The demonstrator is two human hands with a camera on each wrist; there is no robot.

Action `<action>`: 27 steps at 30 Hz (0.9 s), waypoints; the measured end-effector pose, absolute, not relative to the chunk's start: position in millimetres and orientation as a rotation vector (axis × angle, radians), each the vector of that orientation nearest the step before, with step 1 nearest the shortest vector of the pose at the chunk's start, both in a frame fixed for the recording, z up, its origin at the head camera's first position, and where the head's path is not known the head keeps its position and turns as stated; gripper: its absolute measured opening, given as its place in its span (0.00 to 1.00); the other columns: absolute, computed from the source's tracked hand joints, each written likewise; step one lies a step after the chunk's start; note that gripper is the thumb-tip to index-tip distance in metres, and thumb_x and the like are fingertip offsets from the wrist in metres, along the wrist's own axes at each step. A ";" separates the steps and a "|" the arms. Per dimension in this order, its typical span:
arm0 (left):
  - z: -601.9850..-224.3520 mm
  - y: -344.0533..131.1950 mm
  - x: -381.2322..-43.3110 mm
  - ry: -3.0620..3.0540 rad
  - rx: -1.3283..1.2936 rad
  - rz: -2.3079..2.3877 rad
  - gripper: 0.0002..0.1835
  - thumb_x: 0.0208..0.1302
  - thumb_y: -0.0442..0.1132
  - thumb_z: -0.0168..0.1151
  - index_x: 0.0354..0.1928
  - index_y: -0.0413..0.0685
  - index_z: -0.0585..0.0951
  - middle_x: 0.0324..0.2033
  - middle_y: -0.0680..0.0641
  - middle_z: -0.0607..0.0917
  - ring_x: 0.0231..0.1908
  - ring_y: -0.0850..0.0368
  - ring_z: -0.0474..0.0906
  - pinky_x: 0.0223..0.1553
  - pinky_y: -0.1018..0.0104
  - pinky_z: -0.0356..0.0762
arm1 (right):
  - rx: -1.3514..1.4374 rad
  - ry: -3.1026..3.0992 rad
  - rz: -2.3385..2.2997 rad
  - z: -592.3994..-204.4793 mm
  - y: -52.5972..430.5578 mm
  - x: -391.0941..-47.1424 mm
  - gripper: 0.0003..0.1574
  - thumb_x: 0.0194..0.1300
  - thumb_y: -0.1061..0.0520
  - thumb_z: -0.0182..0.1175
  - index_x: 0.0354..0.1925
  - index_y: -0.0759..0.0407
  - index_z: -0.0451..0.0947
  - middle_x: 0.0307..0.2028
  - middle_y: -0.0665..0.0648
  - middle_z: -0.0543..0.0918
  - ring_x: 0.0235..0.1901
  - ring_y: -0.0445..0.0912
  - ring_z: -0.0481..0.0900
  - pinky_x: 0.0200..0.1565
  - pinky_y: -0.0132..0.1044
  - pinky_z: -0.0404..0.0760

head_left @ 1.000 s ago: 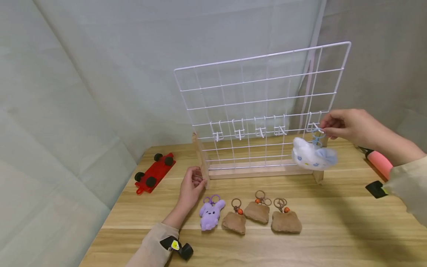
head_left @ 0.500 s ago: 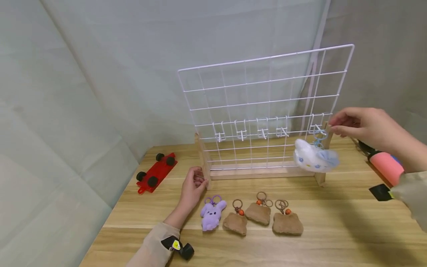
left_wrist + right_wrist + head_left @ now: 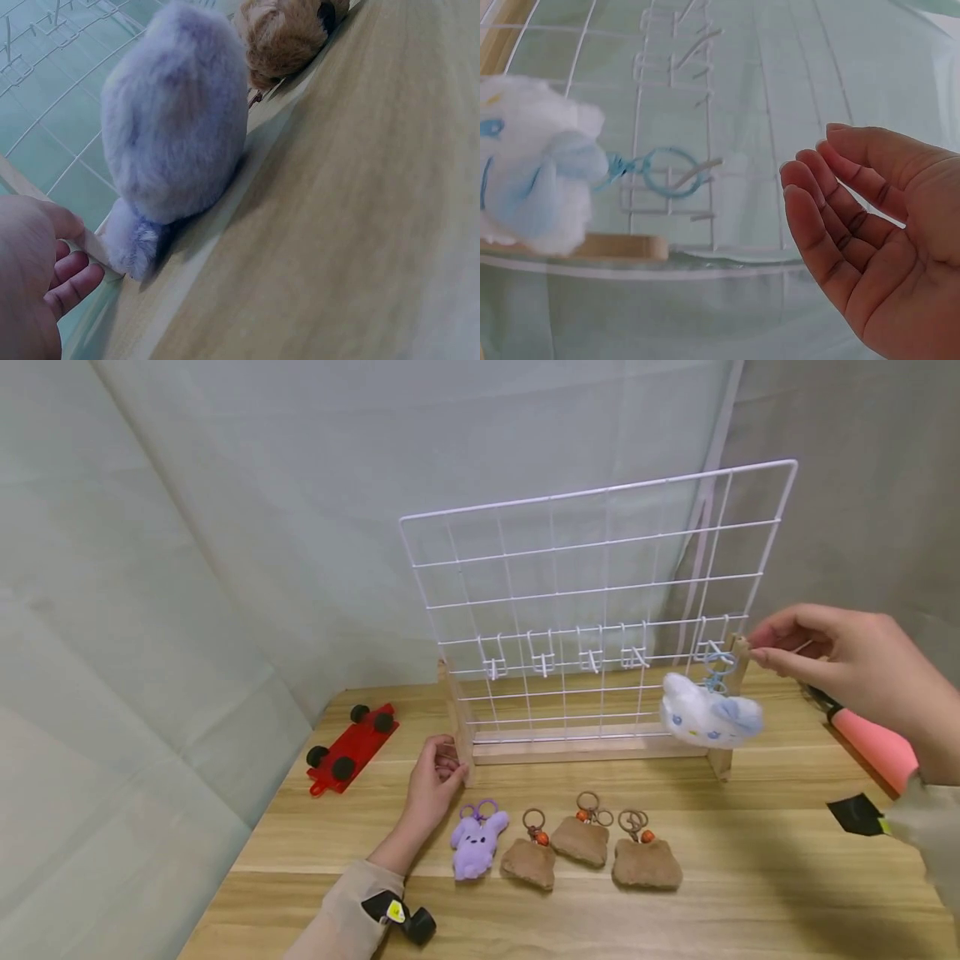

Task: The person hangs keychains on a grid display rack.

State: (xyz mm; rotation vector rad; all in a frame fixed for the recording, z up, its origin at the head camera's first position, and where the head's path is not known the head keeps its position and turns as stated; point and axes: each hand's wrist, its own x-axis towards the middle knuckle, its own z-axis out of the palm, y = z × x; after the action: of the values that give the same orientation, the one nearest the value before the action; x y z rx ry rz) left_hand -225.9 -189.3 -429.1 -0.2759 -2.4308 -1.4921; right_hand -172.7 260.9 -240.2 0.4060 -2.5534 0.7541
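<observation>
A white plush cat-head keychain (image 3: 708, 714) with a blue bow hangs by its blue ring on the rightmost hook (image 3: 709, 648) of a white wire grid rack (image 3: 551, 498). In the right wrist view the ring loops around the hook's prong. My right hand (image 3: 840, 647) is just right of the hook, with its fingers loosely bent and nothing between them. At the rack's lower left, my left hand (image 3: 431, 781) grips the wooden upright (image 3: 459, 727) between thumb and fingers. A purple plush rabbit keychain (image 3: 476, 846) lies beside that hand, large in the left wrist view.
Several bare hooks (image 3: 543, 662) line the grid left of the hung keychain. Three brown plush keychains (image 3: 528, 862) lie in front of the rack. A red toy car base (image 3: 352, 750) with black wheels sits at the left, and a pink cylindrical object (image 3: 873, 747) at the right.
My right hand has let go of the blue ring and moved right, away from the hook. The white plush keychain stays hanging. My left hand keeps its grip on the upright.
</observation>
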 end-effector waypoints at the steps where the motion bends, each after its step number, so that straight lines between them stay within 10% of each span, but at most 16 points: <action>1: -424.6 -187.7 -223.1 -2.434 -0.280 -1.488 0.22 0.57 0.21 0.61 0.53 0.33 0.69 0.42 0.33 0.79 0.36 0.52 0.75 0.35 0.76 0.76 | 0.412 -2.541 0.752 -240.3 259.3 -170.2 0.08 0.60 0.60 0.66 0.40 0.50 0.82 0.28 0.31 0.79 0.29 0.24 0.72 0.32 0.13 0.67; 27: -426.4 -188.6 -224.2 -2.441 -0.250 -1.522 0.22 0.57 0.22 0.62 0.54 0.35 0.69 0.42 0.34 0.78 0.36 0.54 0.75 0.35 0.77 0.75 | 0.877 -2.386 0.716 -290.1 203.4 -151.5 0.20 0.50 0.66 0.70 0.40 0.49 0.79 0.31 0.39 0.82 0.31 0.27 0.75 0.31 0.19 0.75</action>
State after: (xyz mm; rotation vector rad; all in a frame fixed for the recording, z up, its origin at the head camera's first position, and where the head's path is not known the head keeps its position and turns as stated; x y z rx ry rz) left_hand -224.2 -188.6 -426.4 -0.2500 -2.4415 -1.5221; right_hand -151.5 203.4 -290.1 0.8766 -2.3858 0.7159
